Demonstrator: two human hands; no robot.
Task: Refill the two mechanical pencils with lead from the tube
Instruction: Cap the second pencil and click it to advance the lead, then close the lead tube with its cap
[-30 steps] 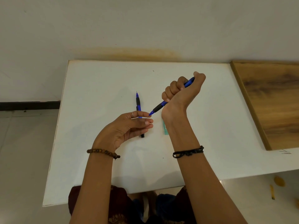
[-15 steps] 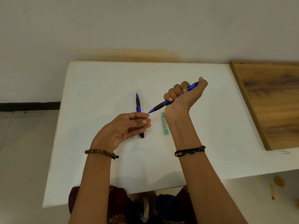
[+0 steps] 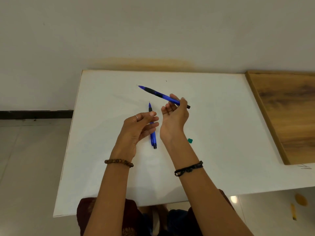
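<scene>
My right hand (image 3: 173, 118) grips a blue mechanical pencil (image 3: 158, 94) near its rear end. The pencil is raised above the white table (image 3: 102, 150), its tip pointing up and left with a thin lead sticking out. My left hand (image 3: 138, 128) hovers beside it with loosely spread fingers and nothing visible in them. Beneath those fingers the second blue pencil (image 3: 153, 138) lies on the table, tip pointing away from me. Only a corner of the green lead tube (image 3: 190, 140) shows; my right wrist hides the rest.
A wooden board (image 3: 289, 113) lies at the table's right side. The table's far edge meets a white wall (image 3: 153, 31). Tiled floor (image 3: 25, 167) lies to the left, with small yellow objects (image 3: 300, 199) on the floor at the lower right.
My right hand has turned the pencil over: its tip pointed down-left at my left fingertips, now it points up-left. The grip went from a fist to fingertips near the rear. The wrist now covers the tube.
</scene>
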